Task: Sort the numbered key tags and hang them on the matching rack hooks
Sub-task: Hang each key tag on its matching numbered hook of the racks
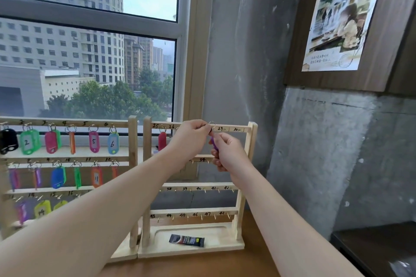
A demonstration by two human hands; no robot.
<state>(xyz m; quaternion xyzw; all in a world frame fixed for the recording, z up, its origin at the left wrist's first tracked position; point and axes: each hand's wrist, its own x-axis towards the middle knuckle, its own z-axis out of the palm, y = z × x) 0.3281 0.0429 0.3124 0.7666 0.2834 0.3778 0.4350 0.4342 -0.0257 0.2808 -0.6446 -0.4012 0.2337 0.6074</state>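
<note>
Two wooden key racks stand side by side on the desk. The left rack (pixel 132 141) carries several coloured numbered tags, among them a green 2 (pixel 28 141), a pink 5 (pixel 93 141) and a blue 6 (pixel 113 143). The right rack (pixel 249 153) has a red tag (pixel 162 140) under hook 25. My left hand (pixel 191 137) pinches a metal key ring (pixel 212 124) at the top bar, just left of the number 29. My right hand (pixel 227 153) holds the purple tag (pixel 213 143) hanging from that ring. The tag's number is hidden.
A small dark sachet (pixel 186 240) lies in the right rack's base tray (pixel 225 237). Bare hooks line the rows numbered 38 to 42 and 43 to 48. A window is behind the racks, a concrete wall to the right, and a dark surface (pixel 378 245) sits at lower right.
</note>
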